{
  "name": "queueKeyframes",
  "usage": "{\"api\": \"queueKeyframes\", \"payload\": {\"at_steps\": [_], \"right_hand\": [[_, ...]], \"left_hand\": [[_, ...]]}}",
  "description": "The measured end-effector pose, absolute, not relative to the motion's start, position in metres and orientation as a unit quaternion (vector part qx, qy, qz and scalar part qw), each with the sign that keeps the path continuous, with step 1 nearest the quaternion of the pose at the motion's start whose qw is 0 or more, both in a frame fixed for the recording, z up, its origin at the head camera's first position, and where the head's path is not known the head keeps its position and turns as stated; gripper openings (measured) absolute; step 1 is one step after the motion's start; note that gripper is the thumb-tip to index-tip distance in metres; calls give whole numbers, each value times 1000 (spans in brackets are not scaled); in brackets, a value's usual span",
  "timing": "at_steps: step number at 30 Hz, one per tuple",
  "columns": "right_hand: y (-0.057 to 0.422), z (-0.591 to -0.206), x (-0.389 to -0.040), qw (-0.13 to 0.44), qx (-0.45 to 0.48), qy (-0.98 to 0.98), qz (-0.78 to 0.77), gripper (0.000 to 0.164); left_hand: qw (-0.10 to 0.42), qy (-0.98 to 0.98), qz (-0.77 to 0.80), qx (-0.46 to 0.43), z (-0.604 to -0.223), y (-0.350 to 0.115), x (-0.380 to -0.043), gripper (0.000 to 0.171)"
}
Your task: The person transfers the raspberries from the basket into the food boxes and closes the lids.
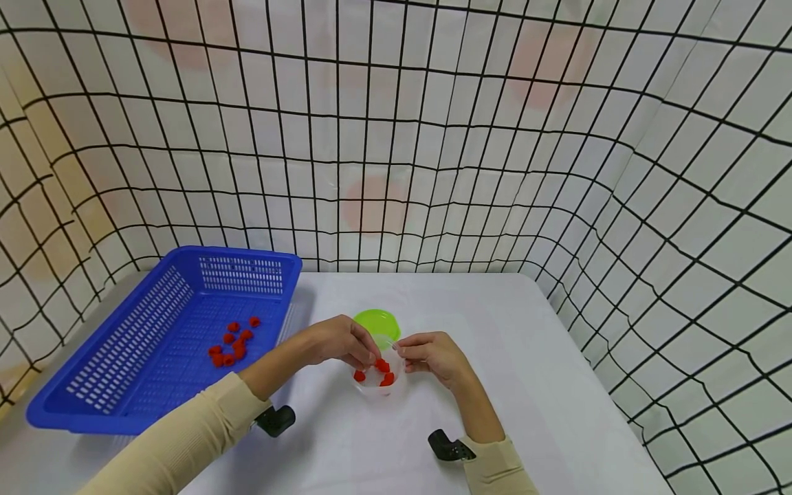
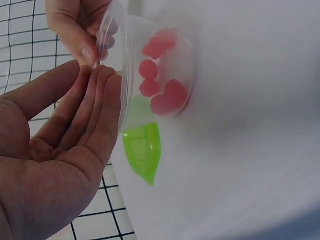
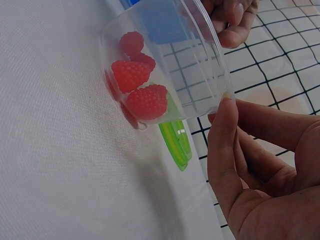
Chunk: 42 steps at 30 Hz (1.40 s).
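A clear plastic bowl stands on the table with several red raspberries in it. My right hand pinches the bowl's rim between thumb and fingers, at its right side. Over the opposite side of the bowl, my left hand reaches in with loosely bent fingers. No raspberry shows between its thumb and fingers in the left wrist view. Behind the bowl lies a bright green lid, partly covered by the left hand in the head view.
On the left side of the table is a blue perforated basket, with several more raspberries on its floor. A black wire grid rises along the back and both sides of the white table.
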State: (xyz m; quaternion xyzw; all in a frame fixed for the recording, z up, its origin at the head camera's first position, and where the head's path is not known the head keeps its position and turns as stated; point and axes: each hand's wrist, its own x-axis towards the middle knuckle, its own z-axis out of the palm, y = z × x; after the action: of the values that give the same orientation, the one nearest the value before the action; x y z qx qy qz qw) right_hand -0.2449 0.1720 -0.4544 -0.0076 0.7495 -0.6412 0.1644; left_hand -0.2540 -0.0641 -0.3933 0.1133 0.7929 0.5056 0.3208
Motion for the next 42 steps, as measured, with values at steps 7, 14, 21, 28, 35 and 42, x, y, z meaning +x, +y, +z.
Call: {"api": "queueKeyframes", "payload": {"at_steps": [7,14,21,28,35,42], "right_hand": [[170,-453,-245,164,-6,751,-639,27],[170,-454,-245,161,-10,754,-637,28],[170,-455,-244,161,-11,754,-637,27],[170,-454,-243,158,-7,755,-636,27],[169,-453,-243,156,0,758,-634,27],[168,-452,-243,155,0,758,-633,27]], "left_hand": [[300,793,520,103,-384,-76,-259,21],[273,801,526,85,-366,-95,-265,30],[234,788,566,65,-350,-135,-271,33],[200,770,604,41,-342,-180,-276,39],[198,762,615,40,-348,-217,-280,49],[192,777,599,23,-357,-244,-283,43]]}}
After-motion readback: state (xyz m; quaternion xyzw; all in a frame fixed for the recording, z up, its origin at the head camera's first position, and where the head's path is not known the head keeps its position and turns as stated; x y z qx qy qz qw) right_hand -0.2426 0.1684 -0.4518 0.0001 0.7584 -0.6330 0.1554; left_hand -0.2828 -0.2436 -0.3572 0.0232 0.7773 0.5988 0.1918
